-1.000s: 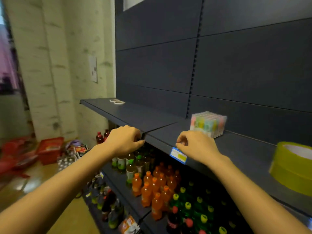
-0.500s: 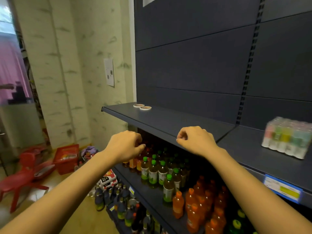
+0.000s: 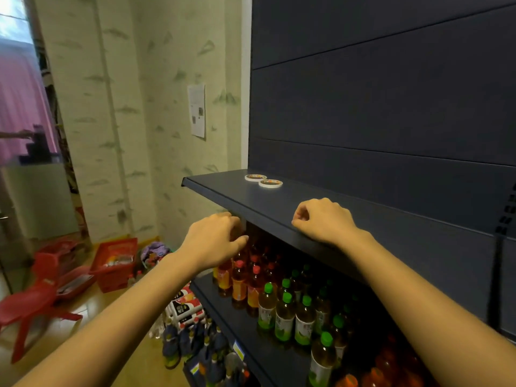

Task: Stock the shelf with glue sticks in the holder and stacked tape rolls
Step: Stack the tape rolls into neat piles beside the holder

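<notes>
In front of you, the dark blue-grey metal shelf point(image 3: 418, 241) is running at hand height. Rows of orange and green-capped plastic drink bottles point(image 3: 282, 305) are standing below it. Your right hand point(image 3: 325, 219) is resting on the front lip, fingers curled together, holding nothing. Your left hand point(image 3: 215, 241) is curling just under that lip; cannot tell whether it is gripping. Two flat white round discs point(image 3: 264, 180) are lying side by side at the shelf's back left.

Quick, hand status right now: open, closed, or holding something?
Left hand: fingers curled at the front edge of the shelf, grip cannot be told.
Right hand: closed, resting on the shelf, holding nothing.
</notes>
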The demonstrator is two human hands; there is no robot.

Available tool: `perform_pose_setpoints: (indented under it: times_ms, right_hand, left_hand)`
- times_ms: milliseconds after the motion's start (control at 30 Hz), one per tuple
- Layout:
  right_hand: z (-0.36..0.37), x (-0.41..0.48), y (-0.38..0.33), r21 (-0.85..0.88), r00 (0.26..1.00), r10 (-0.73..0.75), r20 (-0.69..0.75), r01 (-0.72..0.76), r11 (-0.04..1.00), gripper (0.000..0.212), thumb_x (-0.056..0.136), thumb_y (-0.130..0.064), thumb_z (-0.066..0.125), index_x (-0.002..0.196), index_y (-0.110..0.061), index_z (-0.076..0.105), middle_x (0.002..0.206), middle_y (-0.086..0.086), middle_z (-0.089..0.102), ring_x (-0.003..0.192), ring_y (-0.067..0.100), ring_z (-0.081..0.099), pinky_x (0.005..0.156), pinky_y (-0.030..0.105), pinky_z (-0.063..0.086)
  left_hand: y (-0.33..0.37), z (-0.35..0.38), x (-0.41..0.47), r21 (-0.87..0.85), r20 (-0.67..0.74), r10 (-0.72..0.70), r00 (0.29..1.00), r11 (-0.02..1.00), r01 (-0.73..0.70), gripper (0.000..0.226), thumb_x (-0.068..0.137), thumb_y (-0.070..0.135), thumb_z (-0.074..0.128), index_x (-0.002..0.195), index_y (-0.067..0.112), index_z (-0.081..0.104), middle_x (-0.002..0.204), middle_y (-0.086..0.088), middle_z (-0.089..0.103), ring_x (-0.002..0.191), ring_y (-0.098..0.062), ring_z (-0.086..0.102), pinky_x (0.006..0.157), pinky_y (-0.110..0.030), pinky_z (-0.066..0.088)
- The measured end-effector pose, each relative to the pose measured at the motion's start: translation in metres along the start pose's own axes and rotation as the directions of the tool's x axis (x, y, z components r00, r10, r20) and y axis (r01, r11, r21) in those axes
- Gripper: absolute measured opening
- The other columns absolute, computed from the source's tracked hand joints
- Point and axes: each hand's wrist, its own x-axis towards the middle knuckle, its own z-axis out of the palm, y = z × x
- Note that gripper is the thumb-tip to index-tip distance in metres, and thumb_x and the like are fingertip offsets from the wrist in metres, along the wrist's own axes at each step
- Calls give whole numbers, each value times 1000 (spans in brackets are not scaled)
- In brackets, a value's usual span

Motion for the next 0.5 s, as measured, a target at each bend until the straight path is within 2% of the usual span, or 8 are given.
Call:
perform_pose_setpoints:
  times_ms: [200, 333, 500]
  right_hand:
    - [13, 96, 8, -38, 997, 77, 23, -77, 996, 20, 93, -34, 51, 105, -26, 64, 113, -1, 64, 104, 22, 59, 80, 34, 44]
    - [24, 148, 12, -48, 989, 136, 53, -133, 990, 19, 92, -34, 51, 102, -25, 65, 113, 1, 64, 104, 24, 59, 81, 35, 45]
    - [45, 205, 8, -102, 966, 227, 126, -215, 971, 27, 93, -40, 50, 107, -22, 65, 114, 2, 64, 106, 24, 58, 81, 35, 44]
  left_hand:
    - [-47, 27, 87, -47, 8, -14, 1000, 999, 15, 37, 92, 45, 48, 115, 18, 61, 114, 2, 62, 98, -16, 59, 77, -31, 49]
    - [-78, 43, 127, -71, 7, -7, 1000, 997, 8, 36, 92, 43, 48, 113, 18, 63, 111, 1, 64, 97, -16, 60, 79, -31, 51]
    - [-122, 60, 177, -82, 30, 4, 1000, 997, -2, 36, 93, 44, 48, 113, 18, 63, 110, 1, 66, 97, -15, 62, 78, -28, 49]
